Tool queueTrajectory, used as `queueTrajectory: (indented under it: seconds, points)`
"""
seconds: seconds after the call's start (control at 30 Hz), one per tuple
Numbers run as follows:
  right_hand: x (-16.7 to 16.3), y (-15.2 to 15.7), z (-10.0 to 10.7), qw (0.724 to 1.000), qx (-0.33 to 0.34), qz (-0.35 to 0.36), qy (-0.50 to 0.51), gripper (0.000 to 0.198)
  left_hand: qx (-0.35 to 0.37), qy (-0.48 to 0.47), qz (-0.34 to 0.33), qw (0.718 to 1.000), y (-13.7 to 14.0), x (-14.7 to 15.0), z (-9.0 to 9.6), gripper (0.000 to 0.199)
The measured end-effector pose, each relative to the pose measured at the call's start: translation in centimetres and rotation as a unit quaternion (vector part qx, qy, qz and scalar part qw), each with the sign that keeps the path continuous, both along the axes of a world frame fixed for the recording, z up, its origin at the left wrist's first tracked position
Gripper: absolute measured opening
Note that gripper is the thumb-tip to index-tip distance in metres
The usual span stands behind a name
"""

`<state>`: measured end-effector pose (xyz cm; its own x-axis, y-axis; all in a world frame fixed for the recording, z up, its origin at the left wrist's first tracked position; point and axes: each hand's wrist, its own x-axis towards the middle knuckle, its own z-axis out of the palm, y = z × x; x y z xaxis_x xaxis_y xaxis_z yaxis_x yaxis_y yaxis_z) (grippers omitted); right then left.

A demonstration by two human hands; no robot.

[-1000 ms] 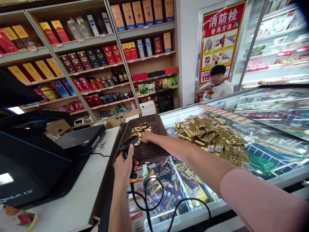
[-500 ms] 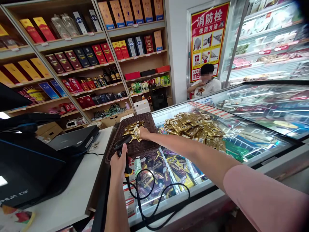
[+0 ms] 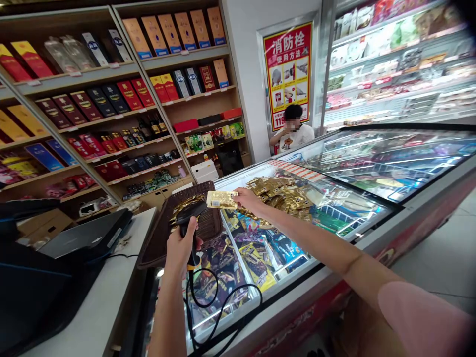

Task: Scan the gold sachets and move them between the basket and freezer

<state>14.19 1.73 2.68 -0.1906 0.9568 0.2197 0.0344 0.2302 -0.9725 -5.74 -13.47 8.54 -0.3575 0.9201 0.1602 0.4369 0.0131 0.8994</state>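
Observation:
My left hand (image 3: pixel 181 245) is wrapped round the handle of a black barcode scanner (image 3: pixel 191 214), its cable looping down over the freezer glass. In my right hand (image 3: pixel 248 199) is a gold foil packet (image 3: pixel 222 200), pinched at one end, its printed barcode side showing close to the scanner's head. Below and behind the scanner a brown woven basket (image 3: pixel 211 225) holds more gold packets, partly hidden by the scanner. A heap of similar gold packets (image 3: pixel 280 193) lies on the glass just beyond my right hand.
The chest freezer (image 3: pixel 297 287) with wrapped ice creams under its glass runs to the right. A white counter (image 3: pixel 92 292) with a dark checkout machine (image 3: pixel 29 287) stands at left. Behind are shelves (image 3: pixel 134 134) of boxes; a person (image 3: pixel 295 131) sits beyond the freezer.
My right hand has come out of the basket, moving right and up with a gold packet to beside the scanner's head. The left hand keeps hold of the scanner. The view has shifted right.

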Motion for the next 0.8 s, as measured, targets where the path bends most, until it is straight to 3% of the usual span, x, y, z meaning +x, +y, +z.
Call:
queueTrajectory:
  seconds: [0.13, 0.27, 0.47, 0.8]
  points:
    - [5.2, 0.4, -1.0, 0.995, -0.005, -0.06, 0.078, 0.01, 0.015, -0.005, -0.057, 0.998, 2.4, 3.3, 1.3, 0.057]
    - [7.9, 1.2, -1.8, 0.987, -0.017, -0.101, 0.126, 0.018, 0.007, 0.022, -0.12, 0.992, 5.4, 5.3, 2.3, 0.057]
    - [8.9, 1.8, -2.3, 0.979, -0.009, -0.122, 0.164, 0.02, -0.001, 0.018, -0.177, 0.984, 8.0, 5.7, 1.8, 0.056]
    - [8.8, 2.1, -3.3, 0.976, -0.018, -0.102, 0.19, 0.022, -0.052, -0.026, -0.199, 0.978, 7.8, 4.5, -0.1, 0.055]
